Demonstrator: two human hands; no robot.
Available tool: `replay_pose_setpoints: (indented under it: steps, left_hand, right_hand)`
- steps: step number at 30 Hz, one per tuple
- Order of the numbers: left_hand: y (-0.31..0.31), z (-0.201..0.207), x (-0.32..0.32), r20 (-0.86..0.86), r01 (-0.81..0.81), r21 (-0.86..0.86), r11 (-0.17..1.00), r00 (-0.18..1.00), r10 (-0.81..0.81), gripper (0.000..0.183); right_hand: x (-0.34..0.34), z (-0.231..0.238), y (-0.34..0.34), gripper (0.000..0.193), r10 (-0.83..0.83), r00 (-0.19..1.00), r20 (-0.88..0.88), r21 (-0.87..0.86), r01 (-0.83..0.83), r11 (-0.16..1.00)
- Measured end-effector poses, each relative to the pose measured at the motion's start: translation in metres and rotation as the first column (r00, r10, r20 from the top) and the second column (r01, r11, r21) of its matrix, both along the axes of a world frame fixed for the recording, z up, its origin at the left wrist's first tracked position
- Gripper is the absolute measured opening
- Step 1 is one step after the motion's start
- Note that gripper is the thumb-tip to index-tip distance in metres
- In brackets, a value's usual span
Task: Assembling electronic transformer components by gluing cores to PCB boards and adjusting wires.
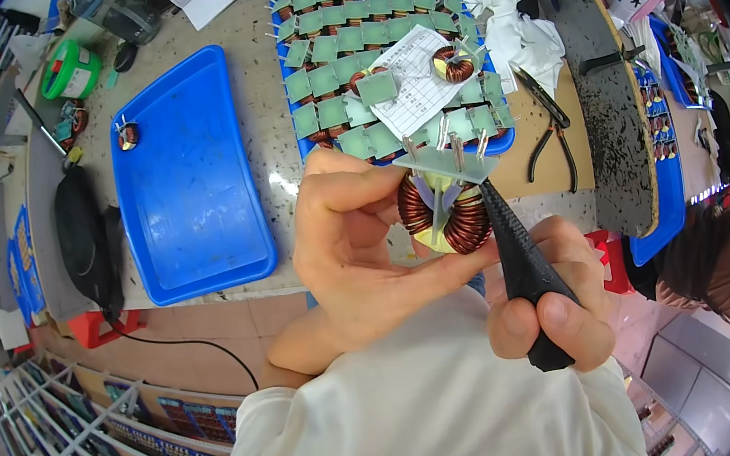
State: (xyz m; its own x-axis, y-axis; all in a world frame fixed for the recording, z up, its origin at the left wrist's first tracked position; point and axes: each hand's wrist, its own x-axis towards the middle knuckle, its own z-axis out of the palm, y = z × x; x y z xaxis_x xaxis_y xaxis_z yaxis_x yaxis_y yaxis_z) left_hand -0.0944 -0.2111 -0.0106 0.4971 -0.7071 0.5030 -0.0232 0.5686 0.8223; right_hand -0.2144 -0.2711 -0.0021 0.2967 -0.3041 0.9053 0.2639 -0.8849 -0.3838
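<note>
My left hand is closed around a copper-wound toroidal coil, which I hold up over the table's front edge. A pale green square board sits on top of the coil, with several metal leads standing up through it. Purple-grey sleeving and yellow tape show between the windings. My right hand pinches black tweezers with a textured grip. Their narrow end reaches the board's right edge; whether it touches a lead cannot be made out.
Rows of similar boarded coils fill a blue tray, with a printed sheet and loose coils on top. Another blue tray at left holds one small coil. Pliers lie at right beside crumpled white cloth.
</note>
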Motion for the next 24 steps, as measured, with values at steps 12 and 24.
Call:
replay_pose_setpoints:
  steps: [12,24]
  left_hand:
    - [0.0018,-0.001,0.0006,-0.058,0.027,-0.002,1.0,0.998,-0.027,0.061]
    - [0.0036,-0.0033,0.0026,-0.069,0.077,0.015,0.997,0.995,-0.076,0.063]
  right_hand:
    - [0.0005,0.0022,0.0014,0.037,0.022,1.0,0.005,0.01,-0.022,1.0]
    - [-0.0006,0.0065,0.0013,0.035,0.028,0.999,0.021,0.043,-0.029,0.999]
